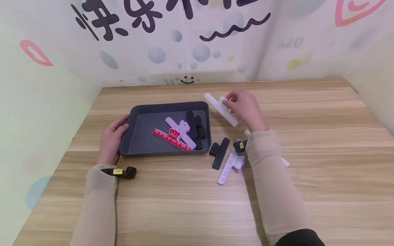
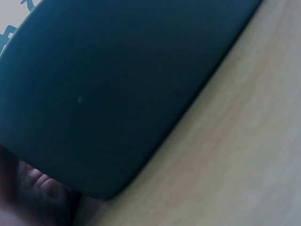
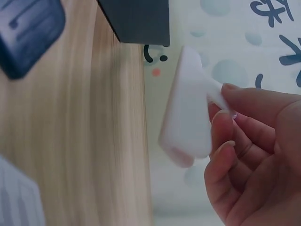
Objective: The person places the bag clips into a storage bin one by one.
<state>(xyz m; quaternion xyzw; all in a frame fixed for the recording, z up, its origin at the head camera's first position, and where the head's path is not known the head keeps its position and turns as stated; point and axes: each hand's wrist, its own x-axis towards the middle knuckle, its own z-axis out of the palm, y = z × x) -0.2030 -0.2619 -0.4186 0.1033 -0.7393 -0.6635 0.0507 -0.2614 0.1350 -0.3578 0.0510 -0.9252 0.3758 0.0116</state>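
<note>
Counter [image 1: 172, 205]: back edge meets the printed backdrop [image 1: 261, 65]; bare wood spans the front and far right. Dark gray tray [image 1: 141, 136] sits left of center; its left floor is bare, while a red clip [image 1: 172, 138], lilac clip [image 1: 187, 139] and black clips [image 1: 192, 124] crowd the right. Left hand [image 1: 110, 141] grasps the tray's left end. Right hand [image 1: 244, 106] pinches the white clip [image 1: 217, 105] by its handle, off the tray's right edge, not touching it. Nearer: loose black clip [image 1: 220, 153], lilac piano-key clip [image 1: 228, 167].
</note>
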